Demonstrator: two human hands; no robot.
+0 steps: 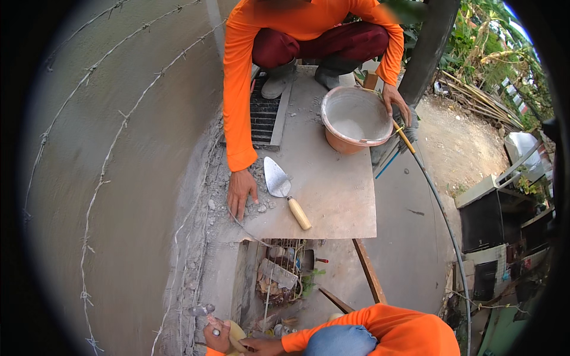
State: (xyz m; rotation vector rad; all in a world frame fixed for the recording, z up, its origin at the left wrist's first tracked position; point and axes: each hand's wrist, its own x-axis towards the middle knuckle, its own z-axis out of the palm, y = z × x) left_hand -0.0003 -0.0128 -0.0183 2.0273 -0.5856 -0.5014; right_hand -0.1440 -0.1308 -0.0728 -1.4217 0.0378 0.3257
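At the lower edge my left hand [217, 337] is closed around a hammer-like tool [202, 310] with a grey metal head, beside the rubble strip along the wall. My right hand [261, 346] reaches in from the right, its fingers curled beside a pale yellow rounded thing [237, 337]; what it holds is hidden. Ahead, a co-worker's hand [240, 193] presses on the rubble by a thin grey wire [240, 228]. A pointed trowel [276, 179] with a wooden handle lies on the board [338, 204]. The co-worker's other hand [396, 102] touches the rim of a mortar bucket [356, 143].
Barbed wire [107, 160] runs along the plastered wall [148, 118] at left. Below the board's near edge opens a gap with a wire basket [278, 276] and wooden bars [369, 272]. A black grate [263, 113] lies at the squatting co-worker's boots. At right hangs a hose [442, 207].
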